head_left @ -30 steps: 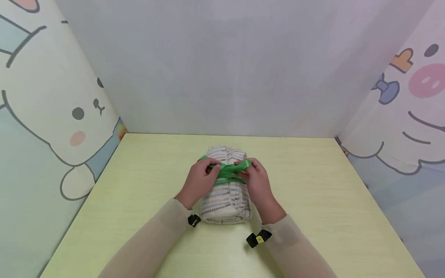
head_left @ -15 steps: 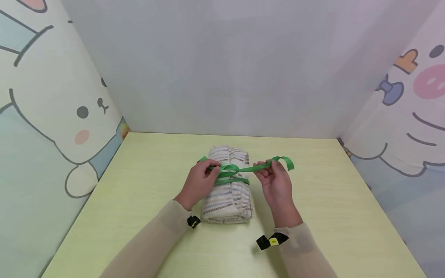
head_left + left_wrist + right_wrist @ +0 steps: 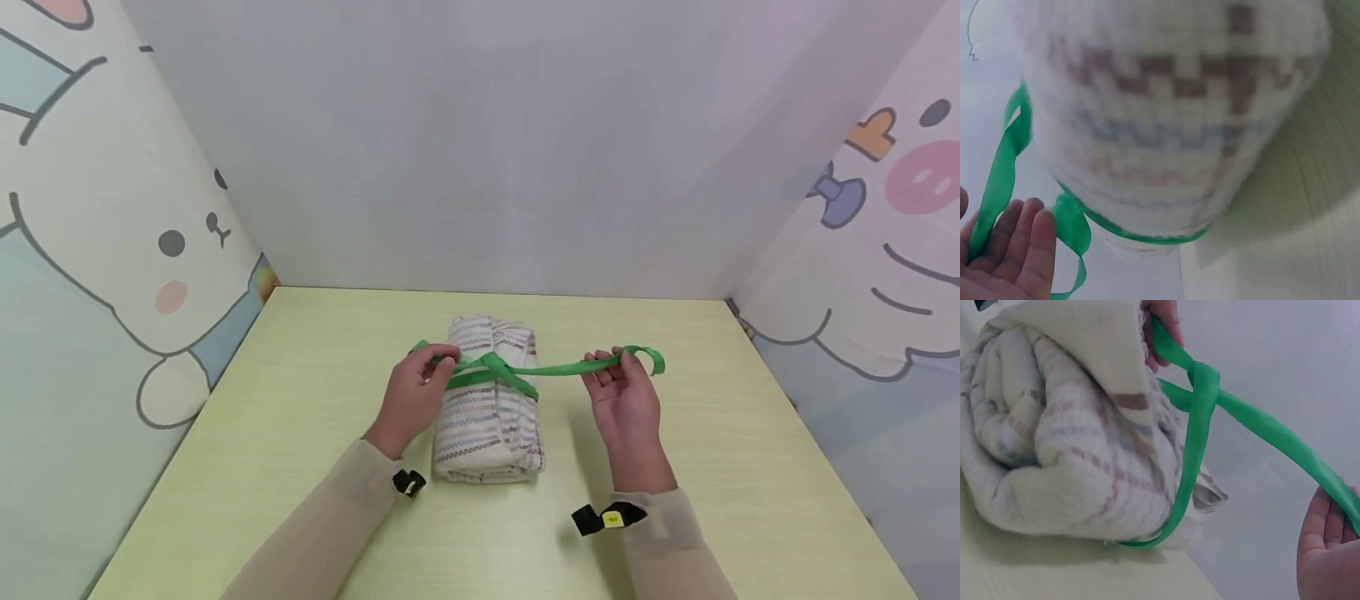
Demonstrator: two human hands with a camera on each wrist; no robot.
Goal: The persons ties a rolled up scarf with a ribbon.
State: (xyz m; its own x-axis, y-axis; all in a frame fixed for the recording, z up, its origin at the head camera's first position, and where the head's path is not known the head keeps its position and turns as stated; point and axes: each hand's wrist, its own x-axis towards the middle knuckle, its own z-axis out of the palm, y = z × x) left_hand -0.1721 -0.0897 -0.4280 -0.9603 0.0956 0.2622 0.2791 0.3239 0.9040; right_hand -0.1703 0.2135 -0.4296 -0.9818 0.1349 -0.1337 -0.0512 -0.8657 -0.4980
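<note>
A folded, rolled cloth (image 3: 487,446), cream with woven stripes, lies lengthwise on the table. Green ribbon (image 3: 558,369) circles its middle and crosses in a knot (image 3: 495,363) on top. At the cloth's left edge, my left hand (image 3: 405,400) pinches one ribbon end between thumb and fingers. Out to the right, my right hand (image 3: 628,408), palm up, pinches the other end, whose tip curls past the fingers. Between knot and right hand the ribbon runs nearly straight. The right wrist view shows one ribbon strand (image 3: 1197,437) running down the cloth's side and under it.
The pale wooden table (image 3: 300,358) extends on both sides of the cloth. A plain light wall (image 3: 495,150) rises behind it, with cartoon-printed panels (image 3: 82,333) at the sides. Black wrist bands (image 3: 609,518) sit at the beige sleeves.
My right hand has moved right, drawing out its ribbon end. My left hand has shifted slightly left. The loose ribbon loops on top have tightened into a smaller knot.
</note>
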